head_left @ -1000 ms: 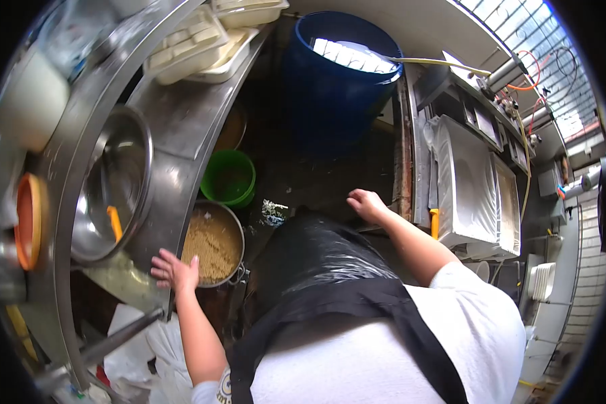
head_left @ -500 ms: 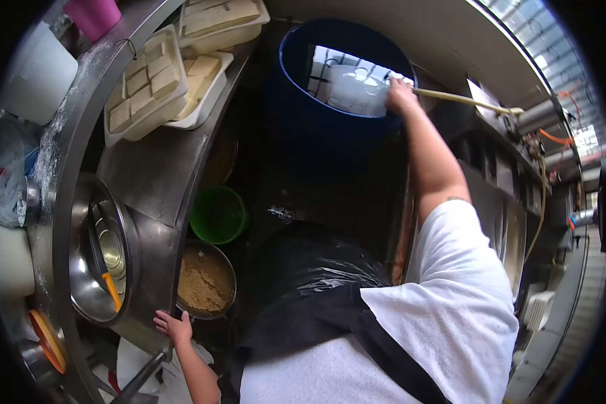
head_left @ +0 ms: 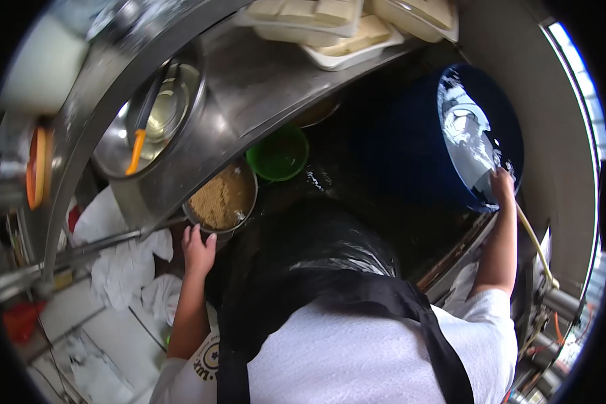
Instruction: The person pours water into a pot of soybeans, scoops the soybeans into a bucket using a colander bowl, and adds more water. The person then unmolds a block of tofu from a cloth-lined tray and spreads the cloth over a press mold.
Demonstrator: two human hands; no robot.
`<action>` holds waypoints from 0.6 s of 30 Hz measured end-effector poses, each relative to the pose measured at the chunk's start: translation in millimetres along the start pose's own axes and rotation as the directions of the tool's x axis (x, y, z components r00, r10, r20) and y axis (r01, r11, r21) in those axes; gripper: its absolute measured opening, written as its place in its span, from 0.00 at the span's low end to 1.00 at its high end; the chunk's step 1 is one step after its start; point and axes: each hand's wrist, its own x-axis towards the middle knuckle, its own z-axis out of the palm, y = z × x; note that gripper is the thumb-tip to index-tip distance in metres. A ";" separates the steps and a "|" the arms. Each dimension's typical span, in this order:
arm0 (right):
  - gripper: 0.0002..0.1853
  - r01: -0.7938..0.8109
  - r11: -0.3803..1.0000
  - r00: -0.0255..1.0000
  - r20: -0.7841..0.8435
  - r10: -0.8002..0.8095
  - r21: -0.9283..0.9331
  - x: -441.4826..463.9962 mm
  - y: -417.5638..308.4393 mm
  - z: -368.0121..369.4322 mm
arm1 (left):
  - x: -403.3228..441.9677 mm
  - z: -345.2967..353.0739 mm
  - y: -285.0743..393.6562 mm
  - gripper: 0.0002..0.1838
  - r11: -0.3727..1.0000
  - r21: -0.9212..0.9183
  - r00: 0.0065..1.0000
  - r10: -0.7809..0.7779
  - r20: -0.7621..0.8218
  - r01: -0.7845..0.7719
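At the right, my right hand is closed around the end of a pale yellow hose, at the rim of a large blue barrel. The water in the barrel is rippled and reflects light. My left hand has its fingers apart and holds nothing. It is close to the lower edge of a metal pot of light brown, grainy material; whether it touches the pot I cannot tell. A green basin is beyond the pot.
A steel counter carries white trays of pale blocks and a metal bowl with an orange-handled utensil. White cloths hang or lie at lower left. Pipes line the right side.
My view has turned, so the barrel appears farther right and the counter higher. My right hand still holds the hose at the barrel. My left hand now appears nearer the pot.
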 end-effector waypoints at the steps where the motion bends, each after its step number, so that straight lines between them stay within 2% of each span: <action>1: 0.23 0.036 0.999 0.997 -0.069 -0.033 0.039 -0.9 -10.0 -16.0 | -7.1 -5.0 8.5 0.36 1.000 -0.005 1.000 0.005 0.021 -0.005; 2: 0.24 0.146 0.985 0.970 -0.209 -0.125 0.088 -6.4 -22.2 -30.5 | -11.7 -9.6 16.7 0.35 1.000 -0.019 1.000 0.006 0.029 -0.005; 4: 0.22 0.096 0.959 0.995 -0.039 -0.089 0.266 -15.4 -55.7 -74.3 | -22.2 -7.5 14.9 0.34 0.998 -0.064 0.999 0.015 0.044 -0.012; 6: 0.21 0.159 0.832 0.978 0.030 -0.206 0.531 -23.8 -68.5 -88.3 | -31.6 -3.5 10.1 0.34 0.995 -0.103 0.999 0.000 0.049 0.005; 7: 0.23 0.318 0.742 0.947 -0.162 -0.276 0.591 -25.2 -72.5 -75.9 | -35.2 -0.8 6.3 0.33 0.991 -0.135 0.998 0.007 0.060 0.001; 8: 0.26 0.386 0.753 0.914 -0.109 -0.391 0.533 -20.6 -75.2 -71.0 | -38.5 2.1 1.7 0.33 0.990 -0.141 0.999 -0.012 0.053 0.020; 10: 0.28 0.327 0.827 0.944 -0.117 -0.308 0.457 -16.2 -101.8 -48.3 | -48.5 6.6 -8.3 0.32 0.985 -0.170 0.997 0.002 0.074 0.010; 11: 0.32 0.291 0.946 0.956 -0.090 -0.280 0.144 -23.2 -118.9 -57.4 | -55.1 7.3 -12.5 0.32 0.985 -0.173 0.997 -0.011 0.070 0.023; 12: 0.34 0.141 0.990 0.989 0.032 -0.142 0.030 -29.0 -142.6 -67.4 | -60.5 8.7 -13.9 0.32 0.981 -0.189 0.997 -0.017 0.074 0.031; 14: 0.37 -0.006 1.000 0.993 0.119 0.006 0.000 6.8 -133.8 -33.4 | -69.9 14.3 -18.5 0.31 0.976 -0.215 0.997 -0.027 0.072 0.042; 15: 0.42 -0.142 0.969 0.982 0.156 0.111 0.202 19.1 -125.5 -18.8 | -76.7 18.5 -24.3 0.30 0.981 -0.194 0.999 -0.028 0.031 0.034; 16: 0.46 -0.275 0.879 0.958 0.190 0.216 0.389 31.0 -117.7 -4.5 | -81.4 20.8 -29.4 0.29 0.985 -0.172 1.000 -0.025 -0.010 0.023; 18: 0.47 -0.362 0.545 0.919 0.192 0.343 0.756 13.2 -129.9 -0.5 | -92.8 18.2 -39.6 0.28 0.981 -0.189 0.998 -0.053 -0.025 0.047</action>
